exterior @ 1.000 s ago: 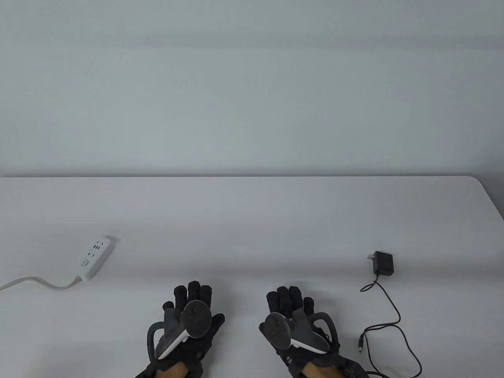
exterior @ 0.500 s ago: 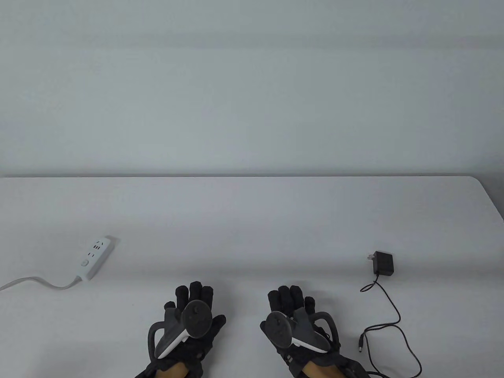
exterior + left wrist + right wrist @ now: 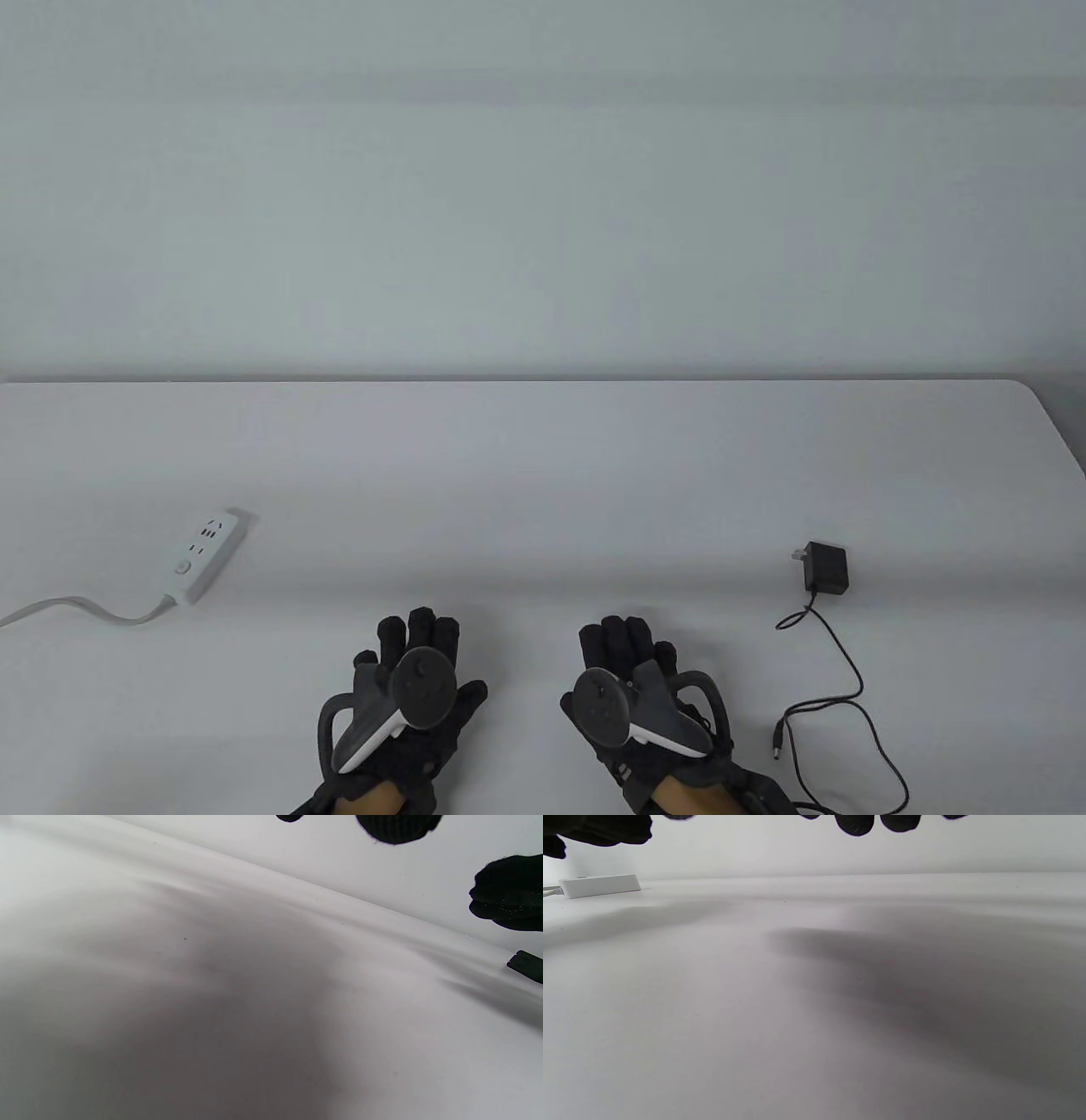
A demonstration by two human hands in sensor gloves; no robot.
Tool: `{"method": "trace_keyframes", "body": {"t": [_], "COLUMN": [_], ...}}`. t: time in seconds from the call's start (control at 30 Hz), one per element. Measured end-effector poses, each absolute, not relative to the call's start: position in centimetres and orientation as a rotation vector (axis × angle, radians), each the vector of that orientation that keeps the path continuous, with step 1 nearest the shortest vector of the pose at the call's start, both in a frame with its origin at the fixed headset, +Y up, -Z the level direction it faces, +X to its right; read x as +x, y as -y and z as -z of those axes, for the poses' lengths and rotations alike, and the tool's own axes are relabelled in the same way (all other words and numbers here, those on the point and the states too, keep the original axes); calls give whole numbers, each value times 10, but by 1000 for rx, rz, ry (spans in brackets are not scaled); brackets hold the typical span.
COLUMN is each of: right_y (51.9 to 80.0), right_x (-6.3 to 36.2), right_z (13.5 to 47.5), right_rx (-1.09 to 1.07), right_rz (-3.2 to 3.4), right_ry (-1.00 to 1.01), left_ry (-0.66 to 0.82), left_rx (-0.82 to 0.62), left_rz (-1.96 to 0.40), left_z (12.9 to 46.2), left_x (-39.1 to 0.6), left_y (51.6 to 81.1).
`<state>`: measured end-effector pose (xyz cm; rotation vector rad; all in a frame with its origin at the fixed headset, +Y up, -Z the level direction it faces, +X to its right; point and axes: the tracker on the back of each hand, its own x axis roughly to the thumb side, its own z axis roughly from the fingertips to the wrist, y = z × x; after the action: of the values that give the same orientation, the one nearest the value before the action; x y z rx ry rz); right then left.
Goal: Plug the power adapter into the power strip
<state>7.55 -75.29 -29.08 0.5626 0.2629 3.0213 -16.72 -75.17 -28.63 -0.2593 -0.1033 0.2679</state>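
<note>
Two hands are spread flat and hold nothing. White strip [image 3: 205,555] lies far left on the bench [image 3: 543,475]. Left hand [image 3: 407,705], then right hand [image 3: 636,705], sit near the front. Black adapter [image 3: 825,568] lies far right, unplugged.

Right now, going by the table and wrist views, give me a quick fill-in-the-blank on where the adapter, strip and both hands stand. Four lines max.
1. The black boxy power adapter lies on the white table to the ____ of both hands.
2. The white oblong power strip has ____ plugged into it.
3. The left hand and right hand hold ____.
4. The adapter's thin black cable lies nearest the ____ hand.

Missing words: right; nothing; nothing; right
</note>
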Motion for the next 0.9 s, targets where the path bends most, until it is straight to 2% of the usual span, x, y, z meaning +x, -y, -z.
{"method": "trace_keyframes", "body": {"t": [0.4,0.9], "right_y": [748,724], "right_x": [102,194], "right_z": [320,399], "right_rx": [401,-78], "right_rz": [-3038,-3046], "right_ry": [-323,-356], "left_ry": [117,118], "left_rx": [-271,-314], "left_rz": [-276,-297], "left_z": [286,288], "left_x": [-167,-170], "left_y": [752,754]}}
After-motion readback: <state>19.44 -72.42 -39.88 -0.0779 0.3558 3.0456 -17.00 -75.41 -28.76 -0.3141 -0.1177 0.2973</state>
